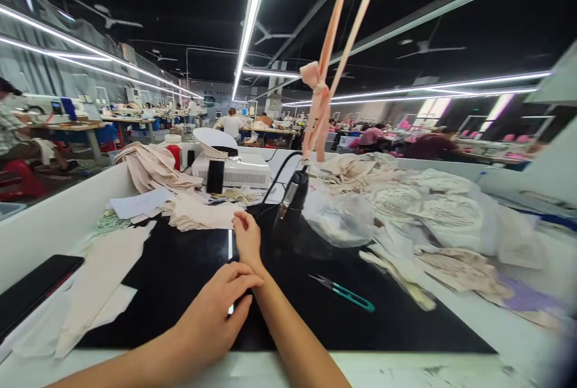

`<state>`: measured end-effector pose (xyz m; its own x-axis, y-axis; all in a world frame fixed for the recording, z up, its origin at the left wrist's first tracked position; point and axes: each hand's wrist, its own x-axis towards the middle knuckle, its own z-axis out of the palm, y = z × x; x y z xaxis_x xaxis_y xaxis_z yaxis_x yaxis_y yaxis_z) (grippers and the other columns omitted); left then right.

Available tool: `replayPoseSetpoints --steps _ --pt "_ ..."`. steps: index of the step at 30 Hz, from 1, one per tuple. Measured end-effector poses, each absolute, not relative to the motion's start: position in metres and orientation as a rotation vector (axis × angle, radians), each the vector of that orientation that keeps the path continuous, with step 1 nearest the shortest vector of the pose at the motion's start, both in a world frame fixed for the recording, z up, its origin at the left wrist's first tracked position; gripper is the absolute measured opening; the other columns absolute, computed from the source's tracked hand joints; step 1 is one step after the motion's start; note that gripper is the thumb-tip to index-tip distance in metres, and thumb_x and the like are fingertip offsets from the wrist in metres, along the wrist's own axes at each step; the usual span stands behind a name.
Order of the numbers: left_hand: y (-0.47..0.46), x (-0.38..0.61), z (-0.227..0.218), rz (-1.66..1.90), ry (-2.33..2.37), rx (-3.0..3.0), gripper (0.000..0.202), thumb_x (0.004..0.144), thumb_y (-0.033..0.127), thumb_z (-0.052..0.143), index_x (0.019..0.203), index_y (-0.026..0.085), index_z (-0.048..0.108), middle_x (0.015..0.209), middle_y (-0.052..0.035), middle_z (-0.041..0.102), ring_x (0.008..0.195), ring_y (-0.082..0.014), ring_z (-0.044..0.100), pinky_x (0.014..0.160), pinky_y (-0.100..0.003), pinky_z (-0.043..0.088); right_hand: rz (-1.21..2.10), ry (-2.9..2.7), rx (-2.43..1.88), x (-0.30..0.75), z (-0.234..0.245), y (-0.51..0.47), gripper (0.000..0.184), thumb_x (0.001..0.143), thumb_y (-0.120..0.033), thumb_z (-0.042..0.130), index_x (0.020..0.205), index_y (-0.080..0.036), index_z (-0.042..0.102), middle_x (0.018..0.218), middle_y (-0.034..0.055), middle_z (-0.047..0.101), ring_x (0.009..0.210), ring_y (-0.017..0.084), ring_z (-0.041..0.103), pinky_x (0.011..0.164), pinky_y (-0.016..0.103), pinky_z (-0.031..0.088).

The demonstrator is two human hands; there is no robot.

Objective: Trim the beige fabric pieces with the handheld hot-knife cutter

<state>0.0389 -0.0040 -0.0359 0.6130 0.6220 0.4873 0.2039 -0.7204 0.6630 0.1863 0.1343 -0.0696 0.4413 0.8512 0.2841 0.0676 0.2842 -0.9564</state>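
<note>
My left hand (219,301) reaches across to my right wrist, its fingertips touching the skin there. Its thumb stands apart from the bent fingers, and no item shows in it. Farther forward, my right hand (247,240) hovers or rests over the black mat (189,310), fingers loosely bent and apart. Its fingertips are beside the right end of a pale fabric piece (202,212); whether they touch it cannot be seen. Right of my forearms lie teal-handled thread snips (345,293). A black, cord-fed tool (292,198) hangs from peach fabric strips (321,99) beyond my right hand.
Cut fabric (106,274) and a black phone (38,286) lie at left. At the back are a white box-shaped machine (246,170) and a small dark phone (215,177). A clear plastic bag (340,219) and heaped garment pieces (433,207) cover the right. People work at tables beyond.
</note>
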Motion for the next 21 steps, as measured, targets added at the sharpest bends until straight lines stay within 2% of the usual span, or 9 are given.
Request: replayPoseSetpoints --steps 5,13,18,21 --pt "-0.014 0.041 -0.053 1.048 0.602 2.323 0.042 0.107 0.020 0.056 0.137 0.035 0.081 0.135 -0.0075 0.081 0.124 -0.0274 0.081 0.112 -0.040 0.070 0.684 -0.966 -1.210 0.181 -0.078 0.132 0.032 0.112 -0.043 0.080 0.133 -0.019 0.075 0.132 0.0090 0.077 0.110 0.025 0.078 0.097 0.046 0.069" --pt "-0.008 0.039 -0.079 1.178 0.739 2.336 0.036 0.113 0.039 0.057 0.142 0.035 0.079 0.145 -0.0101 0.077 0.137 -0.0335 0.076 0.120 -0.050 0.066 0.776 -0.944 -1.256 0.171 -0.080 0.136 0.031 0.112 -0.042 0.079 0.132 -0.019 0.075 0.130 0.0087 0.078 0.109 0.025 0.079 0.097 0.046 0.069" --pt "-0.028 0.045 -0.097 1.123 0.670 2.291 0.033 0.115 0.040 0.054 0.137 0.037 0.080 0.146 -0.0077 0.077 0.136 -0.0318 0.076 0.117 -0.045 0.067 0.813 -0.914 -1.296 0.165 -0.084 0.126 0.030 0.112 -0.042 0.079 0.131 -0.019 0.076 0.130 0.0085 0.078 0.110 0.025 0.079 0.097 0.046 0.069" --pt "-0.028 0.046 -0.097 1.120 0.682 2.311 0.033 0.115 0.040 0.055 0.138 0.037 0.078 0.147 -0.0080 0.076 0.136 -0.0317 0.075 0.118 -0.046 0.066 0.839 -0.893 -1.308 0.167 -0.084 0.120 0.029 0.112 -0.042 0.080 0.130 -0.019 0.076 0.126 0.0077 0.079 0.105 0.024 0.079 0.093 0.044 0.070"
